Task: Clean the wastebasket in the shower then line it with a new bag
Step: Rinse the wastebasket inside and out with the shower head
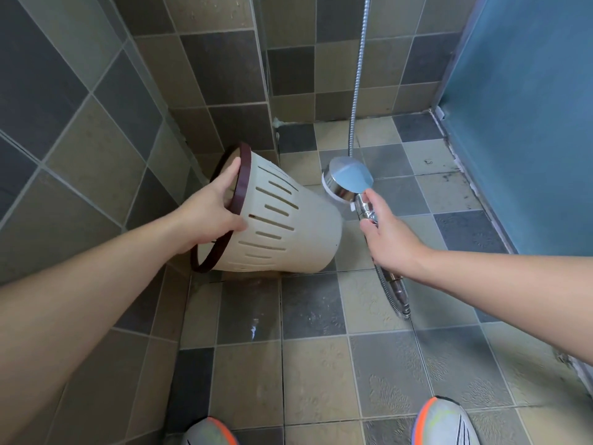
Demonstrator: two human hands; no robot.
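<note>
Wastebasket (pixel 282 220), cream plastic with slotted sides and a dark brown rim ring, is tipped on its side at the left of the shower floor, close to the corner of the left wall, its mouth turned left and toward the near side and its base pointing right. One edge of the base appears to touch the tiled floor (pixel 308 364). The left hand (pixel 211 213) grips the rim, fingers hooked inside the mouth and thumb on the outer wall. The right hand (pixel 390 234) holds the handle of the chrome shower head (pixel 348 181), fingers curled round it, with the head just beside the basket's base and its face turned toward the basket; no spray can be made out, though the floor shows a wet sheen nearby. Judging by this, rinsing is at hand or only begun on the outside; the inside wash, draining and the new bag all seem left to do, and no bag is in view. A metal hose (pixel 361 59) hangs down the far wall. Grey and beige tiles cover floor and walls, a blue panel (pixel 529 107) closes the right side, and two shoes (pixel 446 422) show at the near edge.
</note>
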